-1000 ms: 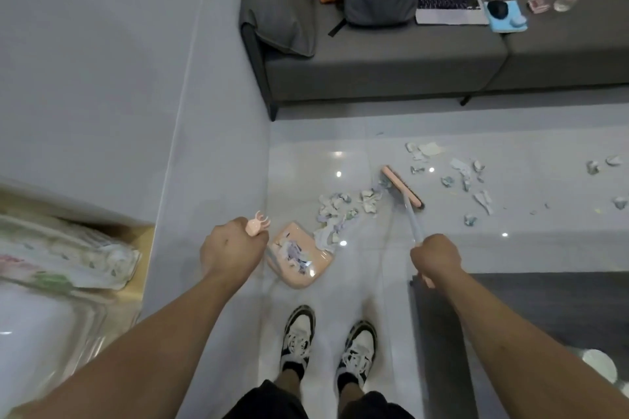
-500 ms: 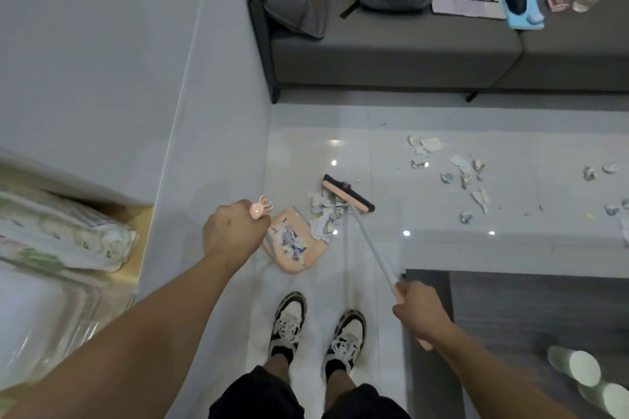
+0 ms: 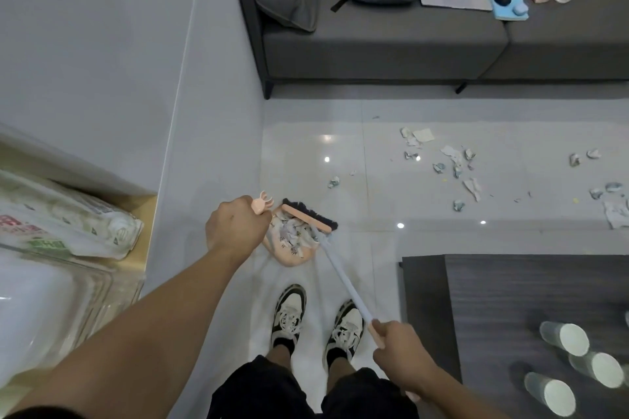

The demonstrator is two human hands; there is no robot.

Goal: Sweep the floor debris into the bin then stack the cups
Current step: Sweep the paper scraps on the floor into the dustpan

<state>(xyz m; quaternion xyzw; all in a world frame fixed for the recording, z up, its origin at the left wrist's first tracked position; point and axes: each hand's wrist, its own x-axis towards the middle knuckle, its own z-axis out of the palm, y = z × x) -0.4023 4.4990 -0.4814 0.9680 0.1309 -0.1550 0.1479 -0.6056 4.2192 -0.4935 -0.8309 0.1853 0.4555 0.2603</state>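
My left hand [image 3: 235,226] is closed around the pink handle of a pink dustpan [image 3: 289,253] that rests on the tiled floor in front of my feet. Paper scraps fill the pan. My right hand [image 3: 396,352] grips the pale handle of a broom, whose pink head [image 3: 308,218] sits at the pan's mouth, against the scraps. More torn paper debris [image 3: 452,163] lies scattered on the floor to the right. Three upturned white cups [image 3: 566,338] stand on the dark table at the lower right.
A grey sofa [image 3: 374,41] with a laptop, bag, bottle and small items runs along the back. A dark low table [image 3: 493,299] fills the lower right. A grey wall and a shelf with a plastic-wrapped pack [image 3: 68,228] lie to the left.
The broom head has swept left across the floor, pushing a pile of scraps into the dustpan. My right hand has pulled back toward my body. The left hand stays on the pan handle.
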